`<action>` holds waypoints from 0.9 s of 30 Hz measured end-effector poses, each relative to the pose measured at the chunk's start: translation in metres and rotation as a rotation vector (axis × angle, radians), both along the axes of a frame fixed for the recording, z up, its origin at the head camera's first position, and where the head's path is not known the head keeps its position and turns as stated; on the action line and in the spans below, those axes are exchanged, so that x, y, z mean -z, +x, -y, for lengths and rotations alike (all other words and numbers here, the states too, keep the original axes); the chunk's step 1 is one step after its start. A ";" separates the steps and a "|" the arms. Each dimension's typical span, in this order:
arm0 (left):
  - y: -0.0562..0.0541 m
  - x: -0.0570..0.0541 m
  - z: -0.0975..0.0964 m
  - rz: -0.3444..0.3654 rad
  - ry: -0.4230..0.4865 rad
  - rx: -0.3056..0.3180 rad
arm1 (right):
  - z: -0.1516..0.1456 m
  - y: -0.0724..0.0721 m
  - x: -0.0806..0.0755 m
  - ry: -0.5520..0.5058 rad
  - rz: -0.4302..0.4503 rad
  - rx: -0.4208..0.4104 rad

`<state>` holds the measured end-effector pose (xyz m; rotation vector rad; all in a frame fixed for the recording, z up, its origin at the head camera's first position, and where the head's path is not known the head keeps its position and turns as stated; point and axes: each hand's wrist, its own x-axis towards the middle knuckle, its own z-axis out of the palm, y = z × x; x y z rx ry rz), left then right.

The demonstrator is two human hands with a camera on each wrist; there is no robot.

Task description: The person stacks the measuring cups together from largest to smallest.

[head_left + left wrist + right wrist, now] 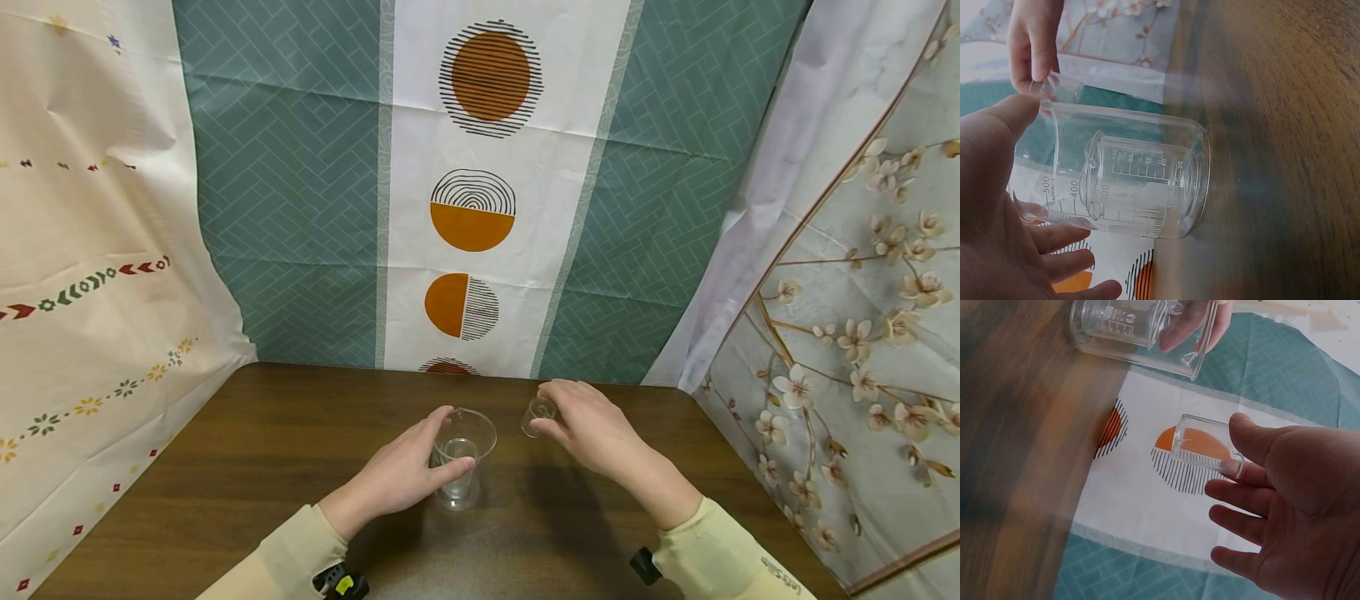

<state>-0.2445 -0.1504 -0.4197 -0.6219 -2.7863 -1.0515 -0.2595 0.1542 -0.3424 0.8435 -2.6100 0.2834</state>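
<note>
A large glass beaker (483, 440) with a printed scale stands upright on the table. Inside it sits a smaller graduated beaker (1147, 169). My left hand (401, 477) grips the large beaker near its rim, thumb on the near side and index finger across from it. To the right, my right hand (592, 423) pinches a tiny clear beaker (1200, 442) near its rim between thumb and index finger. It is held above the table, apart from the large beaker, and looks empty. The other right-hand fingers (1238, 524) extend loosely.
The brown wooden table (300, 425) runs back to a green and white patterned curtain (300, 208). A cream cloth (97, 333) hangs on the left and a floral one (862, 375) on the right.
</note>
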 end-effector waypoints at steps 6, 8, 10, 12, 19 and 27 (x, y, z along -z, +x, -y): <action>0.001 -0.001 0.000 0.001 0.005 -0.001 | 0.004 0.001 -0.002 -0.004 0.008 -0.005; 0.001 -0.001 -0.001 -0.001 0.004 0.000 | 0.005 0.002 -0.003 -0.005 0.010 -0.006; 0.001 -0.001 -0.001 -0.004 0.003 -0.001 | 0.006 0.003 -0.004 -0.008 0.018 -0.001; 0.001 -0.001 -0.001 -0.006 0.001 -0.001 | 0.007 0.003 -0.005 -0.009 0.020 -0.001; 0.000 0.000 -0.001 -0.001 0.003 0.001 | 0.010 0.002 -0.006 -0.013 0.017 -0.012; -0.001 0.000 -0.001 0.004 -0.001 -0.002 | 0.016 0.001 -0.010 -0.016 0.008 -0.034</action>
